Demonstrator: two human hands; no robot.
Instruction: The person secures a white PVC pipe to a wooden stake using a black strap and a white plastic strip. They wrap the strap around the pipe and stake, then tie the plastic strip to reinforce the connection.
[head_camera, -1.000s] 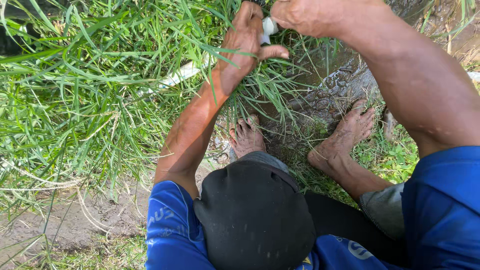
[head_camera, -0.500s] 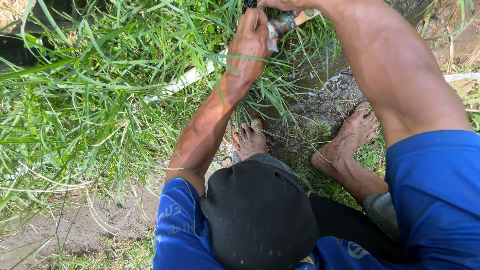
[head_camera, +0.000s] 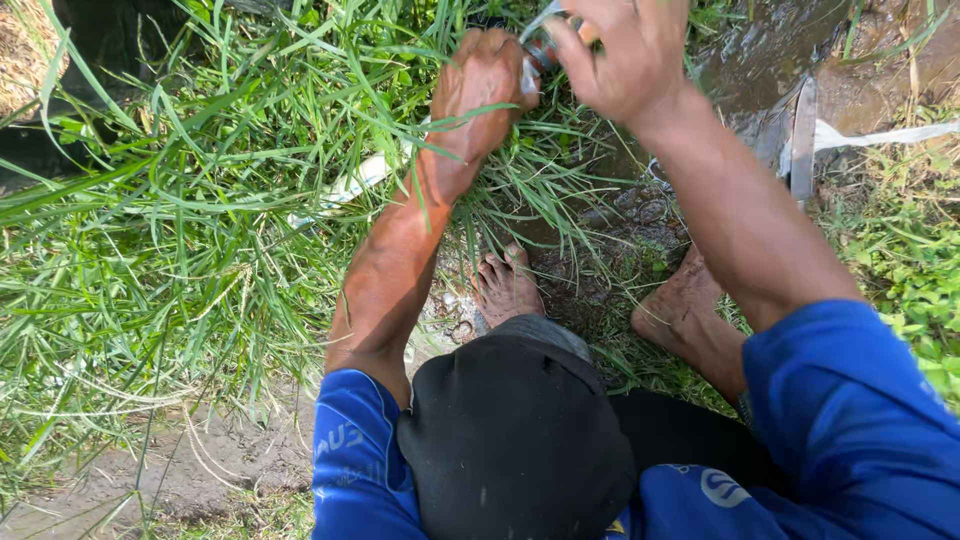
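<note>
Long green grass (head_camera: 170, 230) covers the left side, with wet brown mud (head_camera: 770, 60) at the upper right. Two bare feet (head_camera: 505, 285) stand on the muddy ground below the hands. A white plastic pipe (head_camera: 345, 188) lies half hidden in the grass. The left hand (head_camera: 485, 85) is clenched around the pipe's end. The right hand (head_camera: 625, 55) is curled over a small grey fitting (head_camera: 540, 48) there, touching the left hand.
</note>
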